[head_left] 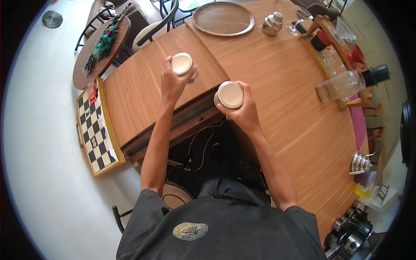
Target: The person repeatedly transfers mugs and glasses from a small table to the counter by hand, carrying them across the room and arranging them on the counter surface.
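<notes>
- A brown wood-grained table (pixel 299 91) is extending ahead.
- Left hand (pixel 172 83) is gripping a round cream-topped container (pixel 181 63) inside its curl.
- Right hand (pixel 245 113) is clasping a second matching container (pixel 230 95) the same way.

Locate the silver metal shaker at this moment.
In the head view, the silver metal shaker stands near the top, right of centre, on the wooden table, between the tray and the stemmed glass, beyond the right hand.
</notes>
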Available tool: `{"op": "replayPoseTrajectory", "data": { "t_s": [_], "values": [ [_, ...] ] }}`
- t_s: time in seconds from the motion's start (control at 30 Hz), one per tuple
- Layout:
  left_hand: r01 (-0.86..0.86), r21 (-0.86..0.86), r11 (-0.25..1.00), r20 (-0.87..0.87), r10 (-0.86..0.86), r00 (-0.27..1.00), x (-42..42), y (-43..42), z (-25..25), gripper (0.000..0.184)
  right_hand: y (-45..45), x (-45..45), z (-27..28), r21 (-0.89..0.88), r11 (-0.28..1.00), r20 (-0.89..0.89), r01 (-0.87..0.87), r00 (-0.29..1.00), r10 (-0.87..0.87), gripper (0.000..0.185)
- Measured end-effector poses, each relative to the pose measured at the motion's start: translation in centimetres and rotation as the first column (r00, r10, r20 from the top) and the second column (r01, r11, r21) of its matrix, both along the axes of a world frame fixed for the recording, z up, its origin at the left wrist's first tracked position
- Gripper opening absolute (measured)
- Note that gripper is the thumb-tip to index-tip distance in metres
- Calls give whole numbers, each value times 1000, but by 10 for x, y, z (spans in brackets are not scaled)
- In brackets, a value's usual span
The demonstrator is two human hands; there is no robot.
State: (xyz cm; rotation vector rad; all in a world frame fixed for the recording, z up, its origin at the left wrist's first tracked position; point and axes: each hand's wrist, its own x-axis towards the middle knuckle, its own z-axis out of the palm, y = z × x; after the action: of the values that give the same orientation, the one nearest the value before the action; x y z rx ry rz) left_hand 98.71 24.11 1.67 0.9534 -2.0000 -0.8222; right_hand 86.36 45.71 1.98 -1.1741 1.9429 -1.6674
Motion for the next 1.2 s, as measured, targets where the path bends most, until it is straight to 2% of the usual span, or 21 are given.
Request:
{"op": "replayPoseTrajectory", "data": {
  "t_s": [0.13, 0.2, 0.33, 0.4, 0.43, 0.5, 0.6, 0.7, 0.87, 1.0, 1.07, 1.2],
  "values": [
    [13, -43, 999, 20, -12, 1000, -37, -89, -15, 87, -81, -27, -19, -17, 1000, -40, 16, 999, -17, 73],
    [9, -45, 999, 11, -9, 1000, -52, -123, -26, 87, -115, -38, -26, -19, 1000, -171, 18, 985, -21, 73],
    [-21, -81, 997, 57, 26, 998, -76, -169, -41, 91, -170, -52, -34, -12, 1000, -178, 16, 984, -18, 73],
    [29, -39, 999, 34, -27, 999, -88, -188, -47, 93, -194, -58, -38, 4, 1000, -206, 5, 979, -4, 75],
    [15, -96, 995, 57, -9, 998, -93, -196, -50, 89, -204, -59, -40, 9, 1000, -189, 0, 982, 2, 76],
    [18, -112, 994, 86, -9, 996, -104, -210, -55, 88, -220, -62, -45, 36, 999, -110, -27, 994, 30, 78],
    [29, -123, 992, 111, -16, 994, -111, -222, -60, 84, -245, -69, -54, 18, 999, -205, -37, 978, 40, 84],
    [43, -127, 991, 131, -26, 991, -114, -229, -63, 87, -260, -72, -59, 6, 999, -162, -51, 985, 51, 82],
    [97, -51, 994, 79, -93, 993, -116, -239, -69, 92, -280, -75, -62, 10, 997, -171, -73, 983, 73, 83],
    [109, -78, 991, 67, -104, 992, -114, -245, -74, 91, -293, -76, -65, -10, 997, -174, -83, 982, 80, 82],
    [182, -54, 982, -15, -183, 983, -111, -251, -81, 95, -296, -76, -67, -1, 996, -171, -91, 981, 89, 82],
    [276, -36, 961, -47, -277, 960, -105, -258, -88, 96, -299, -80, -68, 21, 993, -189, -118, 975, 120, 84]
  ]
}}
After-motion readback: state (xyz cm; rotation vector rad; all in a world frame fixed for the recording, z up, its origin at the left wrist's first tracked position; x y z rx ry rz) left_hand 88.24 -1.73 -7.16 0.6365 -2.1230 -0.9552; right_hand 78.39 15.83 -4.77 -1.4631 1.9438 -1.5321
